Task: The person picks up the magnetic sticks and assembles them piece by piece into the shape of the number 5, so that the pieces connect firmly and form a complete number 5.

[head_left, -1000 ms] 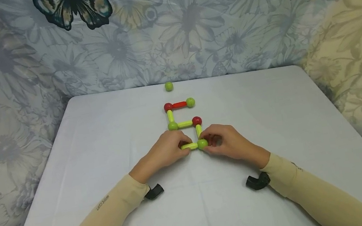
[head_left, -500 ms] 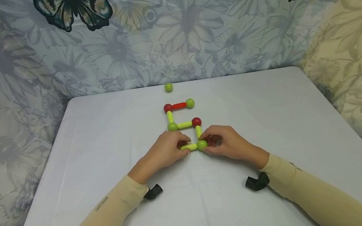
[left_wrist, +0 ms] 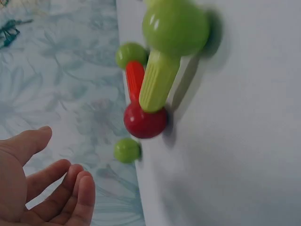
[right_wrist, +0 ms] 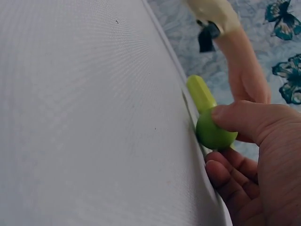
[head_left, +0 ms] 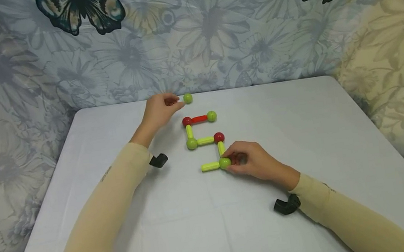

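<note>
In the head view, a zigzag chain of toy balls and rods lies on the table. My right hand [head_left: 255, 159] pinches the green ball [head_left: 225, 163] at its near corner, with thumb and fingers on either side in the right wrist view. From that ball a yellow-green rod [head_left: 210, 166] points left with its other end free. At the far edge, my left hand [head_left: 159, 109] is just left of a loose green ball [head_left: 188, 98]. The left wrist view shows its thumb and fingers [left_wrist: 84, 197] spread apart, holding nothing.
Farther along the chain are a red ball [head_left: 219, 137], a green ball [head_left: 192, 143], another red ball [head_left: 187, 121], and a red rod [head_left: 199, 119] ending in a green ball [head_left: 212, 116]. A patterned cloth [head_left: 212, 34] hangs behind the white table [head_left: 281, 110].
My left hand has let go of the near yellow-green rod and moved away to the far edge, beside the loose green ball. The right hand keeps its hold on the corner ball.
</note>
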The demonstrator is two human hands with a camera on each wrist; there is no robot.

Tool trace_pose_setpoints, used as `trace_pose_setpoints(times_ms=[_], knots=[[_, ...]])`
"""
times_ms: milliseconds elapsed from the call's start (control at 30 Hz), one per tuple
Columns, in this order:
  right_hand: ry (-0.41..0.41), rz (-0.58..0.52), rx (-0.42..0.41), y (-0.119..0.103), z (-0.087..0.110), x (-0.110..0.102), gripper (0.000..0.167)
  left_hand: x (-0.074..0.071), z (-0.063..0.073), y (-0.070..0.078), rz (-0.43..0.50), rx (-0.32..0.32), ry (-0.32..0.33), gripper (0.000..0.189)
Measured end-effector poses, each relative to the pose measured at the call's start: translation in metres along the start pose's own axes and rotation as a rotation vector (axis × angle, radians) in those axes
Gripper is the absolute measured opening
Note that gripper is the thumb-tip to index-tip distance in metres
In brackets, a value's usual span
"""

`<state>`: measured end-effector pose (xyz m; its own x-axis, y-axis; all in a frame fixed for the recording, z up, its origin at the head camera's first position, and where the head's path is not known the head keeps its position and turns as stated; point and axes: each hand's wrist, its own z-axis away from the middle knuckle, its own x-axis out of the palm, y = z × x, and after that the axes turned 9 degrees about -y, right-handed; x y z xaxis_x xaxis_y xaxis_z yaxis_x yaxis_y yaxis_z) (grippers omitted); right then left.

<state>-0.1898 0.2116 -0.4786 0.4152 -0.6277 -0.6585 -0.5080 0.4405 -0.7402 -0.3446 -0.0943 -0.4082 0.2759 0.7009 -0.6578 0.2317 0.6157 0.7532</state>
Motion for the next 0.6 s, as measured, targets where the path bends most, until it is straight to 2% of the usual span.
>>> trace_pose_setpoints(times_ms=[133,267,467,600], knots=[[0.009,-0.019,-0.015,0.000,0.000,0.000,0.032,-0.003,-0.032,-0.004,-0.007,-0.079,-0.007,0.041],[0.012,-0.029,-0.022,0.003,0.002,0.001,0.032,0.004,-0.055,-0.008,-0.050,-0.115,-0.046,0.044],[0.005,-0.034,-0.024,0.003,0.002,0.001,0.032,0.014,-0.070,-0.010,-0.211,-0.095,-0.123,0.048],[0.001,-0.020,-0.018,0.003,0.002,-0.001,0.033,0.018,-0.075,-0.008,-0.263,-0.071,-0.162,0.043]])
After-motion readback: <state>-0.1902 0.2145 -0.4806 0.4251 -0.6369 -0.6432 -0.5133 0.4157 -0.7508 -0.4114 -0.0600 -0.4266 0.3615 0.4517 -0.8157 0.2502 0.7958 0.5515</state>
